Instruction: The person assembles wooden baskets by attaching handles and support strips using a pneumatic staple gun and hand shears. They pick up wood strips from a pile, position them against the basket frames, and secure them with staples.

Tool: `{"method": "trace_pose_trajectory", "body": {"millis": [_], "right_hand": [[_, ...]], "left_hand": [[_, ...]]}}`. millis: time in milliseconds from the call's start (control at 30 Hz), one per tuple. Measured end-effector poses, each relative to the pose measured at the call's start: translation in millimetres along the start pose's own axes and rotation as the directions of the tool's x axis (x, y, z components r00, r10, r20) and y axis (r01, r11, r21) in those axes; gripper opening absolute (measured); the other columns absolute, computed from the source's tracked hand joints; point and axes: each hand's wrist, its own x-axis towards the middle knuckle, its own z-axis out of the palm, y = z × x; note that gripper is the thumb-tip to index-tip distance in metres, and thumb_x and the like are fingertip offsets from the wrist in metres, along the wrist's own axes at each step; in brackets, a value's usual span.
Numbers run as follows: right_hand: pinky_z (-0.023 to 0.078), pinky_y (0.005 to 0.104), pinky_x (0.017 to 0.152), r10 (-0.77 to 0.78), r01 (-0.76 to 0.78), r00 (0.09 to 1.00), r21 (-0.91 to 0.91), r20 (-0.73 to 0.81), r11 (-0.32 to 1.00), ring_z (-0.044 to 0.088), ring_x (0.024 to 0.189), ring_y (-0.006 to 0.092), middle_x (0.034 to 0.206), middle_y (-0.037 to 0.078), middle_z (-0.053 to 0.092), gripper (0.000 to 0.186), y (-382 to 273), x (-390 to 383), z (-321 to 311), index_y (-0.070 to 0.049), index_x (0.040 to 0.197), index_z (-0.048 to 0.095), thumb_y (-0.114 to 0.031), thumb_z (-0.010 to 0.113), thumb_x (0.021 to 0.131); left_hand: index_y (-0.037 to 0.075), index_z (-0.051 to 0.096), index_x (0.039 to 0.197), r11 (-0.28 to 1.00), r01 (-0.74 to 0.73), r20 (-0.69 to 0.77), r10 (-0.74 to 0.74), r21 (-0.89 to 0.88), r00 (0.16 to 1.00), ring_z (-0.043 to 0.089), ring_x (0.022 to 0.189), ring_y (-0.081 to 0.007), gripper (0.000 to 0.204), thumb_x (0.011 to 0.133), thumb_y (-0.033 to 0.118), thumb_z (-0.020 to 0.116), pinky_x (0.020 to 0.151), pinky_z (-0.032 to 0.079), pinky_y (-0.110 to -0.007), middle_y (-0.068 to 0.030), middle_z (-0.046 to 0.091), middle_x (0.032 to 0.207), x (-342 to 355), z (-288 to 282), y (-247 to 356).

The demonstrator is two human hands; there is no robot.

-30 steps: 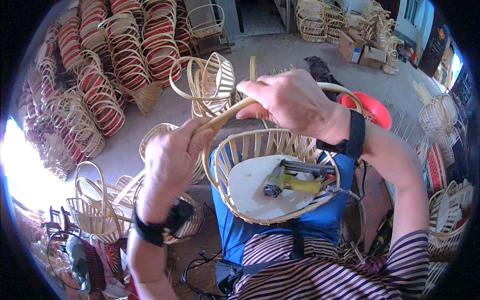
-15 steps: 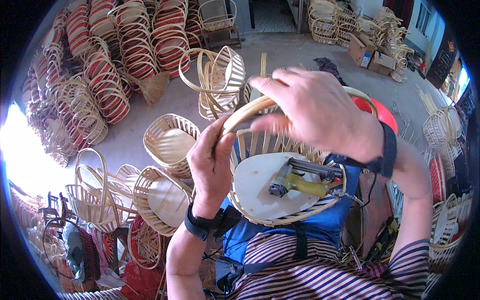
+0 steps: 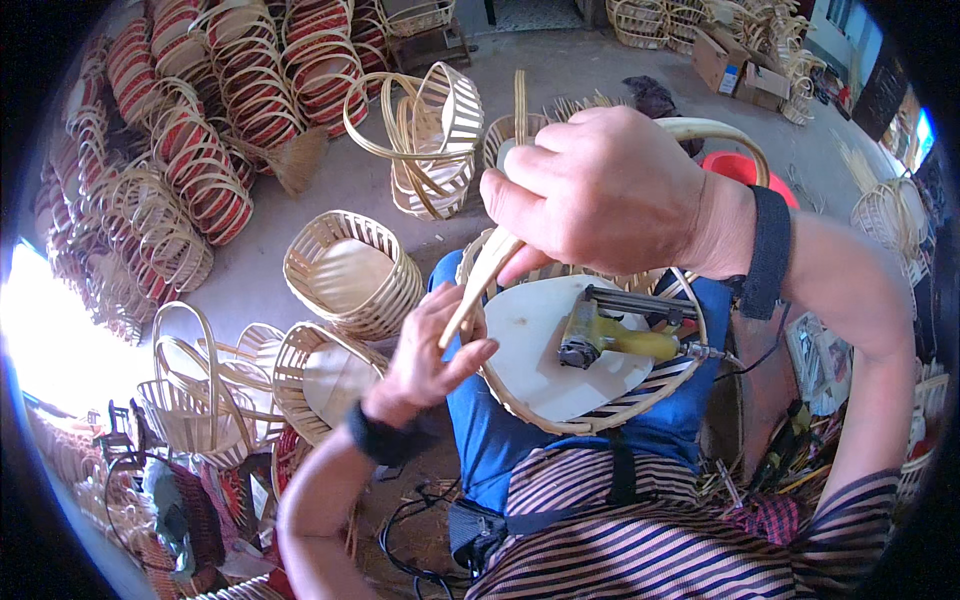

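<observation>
My right hand (image 3: 600,190) is closed around a pale bent bamboo strip (image 3: 485,280), held above my lap. One end points down and left; the other part (image 3: 725,128) arches behind my right wrist, and where it ends is hidden. My left hand (image 3: 425,350) is open by the lower end, thumb apart, the strip passing in front of its fingers. A woven bamboo basket (image 3: 585,428) with a pale oval base board (image 3: 525,365) rests on my lap. A yellow-and-black nail gun (image 3: 620,340) with a hose fitting lies inside it.
Nested baskets (image 3: 355,275) and a handled basket (image 3: 205,405) stand at left; more handled baskets (image 3: 435,140) are ahead. Tall stacks of red-and-tan baskets (image 3: 255,75) fill the far left. A red basin (image 3: 740,165) and cardboard boxes (image 3: 740,75) are at far right.
My left hand has let go of the strip, moved down-left and opened. My right hand has closed on the strip, whose end now slants more steeply downward. The view has shifted slightly.
</observation>
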Motion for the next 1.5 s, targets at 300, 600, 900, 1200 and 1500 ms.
{"method": "trace_pose_trajectory", "body": {"millis": [300, 600, 900, 1200, 1500], "right_hand": [[0.039, 0.0284, 0.046, 0.284, -0.293, 0.956, 0.148, 0.08, 0.945, 0.053, 0.052, 0.0173, 0.055, 0.001, 0.049, 0.033, -3, 2, -12, -0.011, 0.071, 0.053, -0.036, 0.065, 0.052], [0.04, 0.0306, 0.062, 0.348, -0.307, 0.923, 0.231, -0.162, 0.923, 0.054, 0.071, 0.0198, 0.083, 0.007, 0.055, 0.042, 1, -5, -1, -0.007, 0.093, 0.054, -0.029, 0.066, 0.06], [0.042, 0.0312, 0.078, 0.041, -0.529, 0.711, 0.495, 0.702, 0.689, 0.047, 0.092, 0.0342, 0.1, 0.026, 0.039, 0.076, -77, -155, 87, 0.016, 0.102, 0.033, -0.035, 0.069, 0.058], [0.044, 0.0328, 0.068, 0.125, -0.722, 0.583, 0.442, 0.803, 0.532, 0.052, 0.079, 0.0324, 0.088, 0.022, 0.045, 0.039, -85, -158, 108, 0.008, 0.092, 0.044, -0.008, 0.057, 0.059], [0.045, 0.0259, 0.06, 0.683, -0.656, 0.672, 0.659, 0.287, 0.368, 0.054, 0.064, 0.0127, 0.089, 0.01, 0.057, 0.029, -58, -143, -2, 0.0, 0.099, 0.049, -0.002, 0.051, 0.07]], "left_hand": [[0.001, 0.044, 0.064, 0.984, -0.171, -0.519, 0.122, -0.048, 0.846, 0.033, 0.055, -0.0176, 0.034, 0.071, 0.032, 0.056, 0.052, 0.027, -0.028, -0.0056, 0.037, 0.058, 16, 50, -16], [0.002, 0.042, 0.077, 0.973, -0.194, -0.486, 0.112, -0.122, 0.867, 0.031, 0.055, -0.0072, 0.026, 0.082, 0.028, 0.042, 0.049, 0.028, -0.021, 0.0, 0.035, 0.061, 26, 44, -5], [0.004, 0.04, 0.069, 0.974, -0.193, -0.472, 0.115, -0.119, 0.874, 0.03, 0.048, -0.0081, 0.022, 0.08, 0.022, 0.044, 0.043, 0.027, -0.022, -0.0001, 0.034, 0.055, 24, 51, -1], [0.0, 0.044, 0.073, 0.986, -0.14, -0.408, 0.09, -0.094, 0.908, 0.038, 0.048, -0.0179, 0.023, 0.079, 0.022, 0.047, 0.046, 0.032, -0.028, -0.0073, 0.04, 0.055, 28, 63, -12], [0.003, 0.039, 0.069, 0.996, -0.031, -0.399, -0.003, -0.078, 0.917, 0.036, 0.046, -0.016, 0.022, 0.08, 0.02, 0.048, 0.044, 0.032, -0.029, -0.0077, 0.036, 0.051, 54, 67, -11]]}}
